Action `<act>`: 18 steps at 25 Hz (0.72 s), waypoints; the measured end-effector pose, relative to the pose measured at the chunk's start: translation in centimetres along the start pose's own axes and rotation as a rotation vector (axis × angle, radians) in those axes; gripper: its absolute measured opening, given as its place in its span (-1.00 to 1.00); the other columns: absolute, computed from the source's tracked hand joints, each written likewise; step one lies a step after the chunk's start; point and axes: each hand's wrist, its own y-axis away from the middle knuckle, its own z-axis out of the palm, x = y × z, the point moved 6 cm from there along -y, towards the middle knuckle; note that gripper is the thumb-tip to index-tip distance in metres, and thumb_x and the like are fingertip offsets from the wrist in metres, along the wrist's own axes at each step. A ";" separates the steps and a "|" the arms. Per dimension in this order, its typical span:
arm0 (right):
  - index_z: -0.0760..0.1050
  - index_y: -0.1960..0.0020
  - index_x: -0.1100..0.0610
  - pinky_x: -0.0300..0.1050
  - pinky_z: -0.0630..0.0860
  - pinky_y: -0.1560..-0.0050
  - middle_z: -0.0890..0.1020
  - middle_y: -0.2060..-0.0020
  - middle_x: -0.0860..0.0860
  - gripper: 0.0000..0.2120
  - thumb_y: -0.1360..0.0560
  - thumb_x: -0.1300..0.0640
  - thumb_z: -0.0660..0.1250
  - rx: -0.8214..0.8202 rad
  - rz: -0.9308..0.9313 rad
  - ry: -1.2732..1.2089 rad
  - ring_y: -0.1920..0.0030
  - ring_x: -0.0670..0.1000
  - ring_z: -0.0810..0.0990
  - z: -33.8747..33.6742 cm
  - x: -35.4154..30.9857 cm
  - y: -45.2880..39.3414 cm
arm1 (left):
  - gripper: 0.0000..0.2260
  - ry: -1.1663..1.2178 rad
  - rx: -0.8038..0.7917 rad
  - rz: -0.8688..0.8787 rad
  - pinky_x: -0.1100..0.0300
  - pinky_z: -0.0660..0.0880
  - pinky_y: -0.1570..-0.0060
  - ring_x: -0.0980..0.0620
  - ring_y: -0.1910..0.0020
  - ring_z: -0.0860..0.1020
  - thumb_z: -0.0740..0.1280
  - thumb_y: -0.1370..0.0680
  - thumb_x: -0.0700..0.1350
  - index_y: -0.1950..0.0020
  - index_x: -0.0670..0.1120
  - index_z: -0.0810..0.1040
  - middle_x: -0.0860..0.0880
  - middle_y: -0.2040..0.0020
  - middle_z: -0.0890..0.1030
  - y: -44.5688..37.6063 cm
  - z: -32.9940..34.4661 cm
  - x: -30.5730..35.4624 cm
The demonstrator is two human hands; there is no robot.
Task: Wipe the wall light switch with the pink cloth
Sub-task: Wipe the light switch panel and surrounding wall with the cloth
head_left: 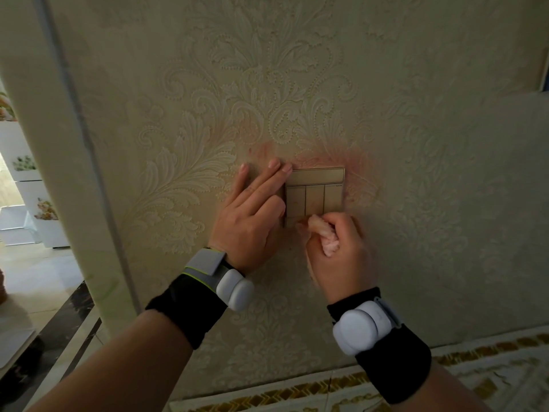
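Left hand (252,221): bare, forearm uncovered. Black fabric wristband (190,307) just behind the wrist; grey strap with yellow-green edging (203,267) between band and hand; rounded white plastic pod (234,289) beside strap.
Right hand (341,257): bare. Second black fabric wristband (398,364); rounded white plastic pod (359,328) on it, hand side.

We see the left hand (252,215) flat against the wall, blocking the light switch (315,194) on its left edge. The right hand (335,248), bunched around the pink cloth (323,233), covers the lower edge; above and right, the wallpaper (430,144) lies open.
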 end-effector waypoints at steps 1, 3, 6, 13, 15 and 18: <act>0.51 0.11 0.10 -0.16 0.41 0.36 0.59 0.22 0.00 -0.80 -0.47 -0.01 0.44 -0.004 0.009 -0.012 0.28 0.03 0.56 0.2 -0.1 0.0 | -0.74 0.000 -0.002 0.003 -0.12 0.18 -0.55 -0.12 -0.44 0.45 0.21 -0.62 -0.29 0.26 -0.18 0.50 -0.19 -0.37 0.54 0.0 0.0 0.0; 0.49 0.11 0.10 -0.21 0.37 0.41 0.59 0.23 0.01 -0.81 -0.47 -0.02 0.35 -0.005 0.018 -0.021 0.30 0.04 0.56 0.4 -0.2 0.2 | -0.73 -0.001 -0.010 0.005 -0.14 0.19 -0.55 -0.12 -0.45 0.44 0.20 -0.63 -0.28 0.26 -0.18 0.49 -0.18 -0.38 0.54 0.1 0.1 0.0; 0.54 0.11 0.08 -0.38 0.22 0.37 0.62 0.20 -0.01 -0.91 -0.42 0.08 0.33 -0.003 0.007 0.031 0.27 0.01 0.57 0.8 -0.6 0.4 | -0.75 -0.004 -0.002 0.002 -0.16 0.22 -0.53 -0.12 -0.44 0.45 0.21 -0.61 -0.31 0.26 -0.18 0.49 -0.18 -0.37 0.54 0.1 0.2 0.0; 0.64 0.13 0.08 -0.25 0.41 0.37 0.60 0.23 -0.02 -0.85 -0.36 0.27 0.53 0.005 -0.108 0.065 0.28 -0.01 0.59 1.2 -2.0 0.6 | -0.77 0.035 0.020 -0.020 -0.13 0.20 -0.55 -0.15 -0.44 0.45 0.20 -0.59 -0.33 0.25 -0.19 0.48 -0.22 -0.36 0.54 0.2 0.2 -0.2; 0.65 0.14 0.08 -0.27 0.37 0.36 0.58 0.24 -0.03 -0.87 -0.37 0.24 0.54 0.016 -0.116 0.072 0.29 -0.01 0.58 1.1 -2.1 0.5 | -0.78 0.059 0.022 -0.029 -0.11 0.19 -0.55 -0.16 -0.44 0.44 0.19 -0.58 -0.34 0.24 -0.19 0.47 -0.24 -0.36 0.54 0.2 0.1 -0.3; 0.66 0.12 0.05 -0.28 0.36 0.36 0.59 0.24 -0.03 -0.85 -0.36 0.24 0.54 0.022 -0.118 0.088 0.30 -0.01 0.58 1.3 -2.1 0.7 | -0.77 0.079 0.021 -0.034 -0.10 0.19 -0.56 -0.16 -0.44 0.45 0.17 -0.59 -0.34 0.23 -0.18 0.46 -0.24 -0.34 0.55 0.2 0.2 -0.4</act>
